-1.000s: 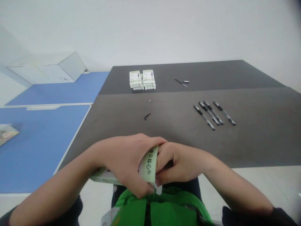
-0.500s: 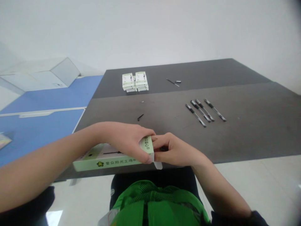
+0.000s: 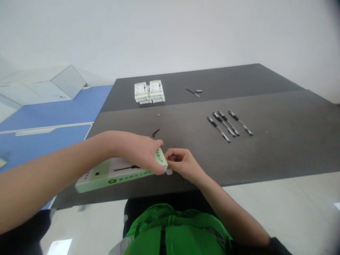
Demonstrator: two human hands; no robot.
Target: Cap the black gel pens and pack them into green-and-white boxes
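Observation:
My left hand (image 3: 139, 150) grips a white and light-green carton (image 3: 105, 175) near its right end, thumb on the near side and fingers over the far side. A pen is pictured on the carton's top, which lies low over the table's near edge. At the carton's right end, a small white flap (image 3: 169, 172) sticks out. My right hand (image 3: 184, 164) is at that end, thumb and fingers curled together in a pinch against the opening; whatever is between them is hidden. A small black clip-like piece (image 3: 156, 132) lies just beyond my left hand.
Several black-and-clear pens (image 3: 224, 125) lie side by side on the dark table (image 3: 278, 141) to the right. Stacked small cartons (image 3: 156, 88) stand at the back, with a thin pen refill (image 3: 191, 91) and a cap (image 3: 198, 91) nearby. A blue surface (image 3: 87, 101) with a white box (image 3: 50, 86) adjoins on the left.
Both hands and the carton have shifted a little to the left, and the carton's right end is tilted more. My right fingers have closed into a tighter pinch. The whole view has moved slightly.

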